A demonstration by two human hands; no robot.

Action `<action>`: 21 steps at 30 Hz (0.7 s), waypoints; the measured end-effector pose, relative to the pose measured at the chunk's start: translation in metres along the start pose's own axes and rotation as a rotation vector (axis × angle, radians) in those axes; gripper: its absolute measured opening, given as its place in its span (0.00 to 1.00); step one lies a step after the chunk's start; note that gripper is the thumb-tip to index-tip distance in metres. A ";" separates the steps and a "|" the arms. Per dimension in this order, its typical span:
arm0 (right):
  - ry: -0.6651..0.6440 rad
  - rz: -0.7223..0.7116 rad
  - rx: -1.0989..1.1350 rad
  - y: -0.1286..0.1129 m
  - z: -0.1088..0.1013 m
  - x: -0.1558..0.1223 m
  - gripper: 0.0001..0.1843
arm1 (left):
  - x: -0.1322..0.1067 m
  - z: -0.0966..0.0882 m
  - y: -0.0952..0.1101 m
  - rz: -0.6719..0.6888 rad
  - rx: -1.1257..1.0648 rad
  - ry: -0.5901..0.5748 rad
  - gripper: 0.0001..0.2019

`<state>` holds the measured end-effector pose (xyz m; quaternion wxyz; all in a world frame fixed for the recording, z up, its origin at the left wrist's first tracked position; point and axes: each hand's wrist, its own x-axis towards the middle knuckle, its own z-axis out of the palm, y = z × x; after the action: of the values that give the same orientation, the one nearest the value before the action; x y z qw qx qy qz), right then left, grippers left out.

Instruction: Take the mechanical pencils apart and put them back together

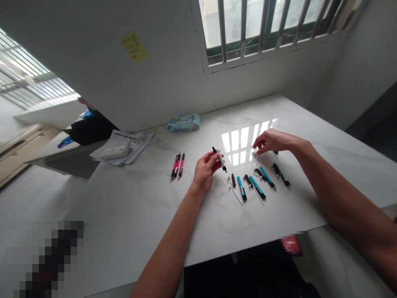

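My left hand is closed around a white-and-black pen, held slanted just above the table. Farther right, my right hand has its fingers curled together low over the tabletop; what lies between the fingertips, if anything, is too small to make out. Between and below the hands lie loose pen parts: three teal barrels, one of them a teal barrel nearest my left hand, several black pieces such as a black grip, and thin white refills including a white refill. A black clip piece sits under my right wrist.
Three red-and-black pens lie left of my left hand. A blue wipes pack rests against the wall. Papers with a white item on top are at the left. A barred window is above the marbled table.
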<state>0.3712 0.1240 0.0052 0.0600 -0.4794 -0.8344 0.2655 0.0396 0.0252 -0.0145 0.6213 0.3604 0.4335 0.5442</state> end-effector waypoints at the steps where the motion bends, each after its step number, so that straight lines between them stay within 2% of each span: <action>1: -0.004 0.001 0.004 0.000 0.003 0.002 0.19 | 0.000 0.000 0.000 0.002 -0.003 -0.005 0.28; 3: 0.025 -0.001 0.022 -0.001 0.009 0.006 0.14 | -0.001 0.000 0.000 0.013 0.003 -0.009 0.28; 5: 0.133 -0.010 0.062 -0.006 0.014 0.009 0.11 | 0.000 0.000 0.000 0.038 0.030 -0.012 0.27; 9: 0.369 -0.115 0.336 -0.026 0.024 0.012 0.14 | 0.001 -0.001 -0.004 0.111 0.166 -0.041 0.26; 12: 0.369 -0.208 0.630 -0.050 0.036 0.014 0.19 | 0.002 0.000 -0.008 0.139 0.259 -0.089 0.26; 15: 0.314 -0.264 0.798 -0.073 0.048 0.014 0.20 | 0.002 0.001 -0.012 0.153 0.302 -0.121 0.25; 18: 0.268 -0.296 0.833 -0.088 0.055 0.014 0.19 | 0.001 0.002 -0.013 0.165 0.331 -0.139 0.24; 21: 0.287 -0.288 0.794 -0.092 0.058 0.013 0.19 | 0.000 0.002 -0.012 0.181 0.359 -0.143 0.23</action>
<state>0.2729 0.0755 0.0002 0.3908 -0.3300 -0.7093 0.4851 0.0464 0.0233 -0.0249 0.5251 0.5403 0.4441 0.4849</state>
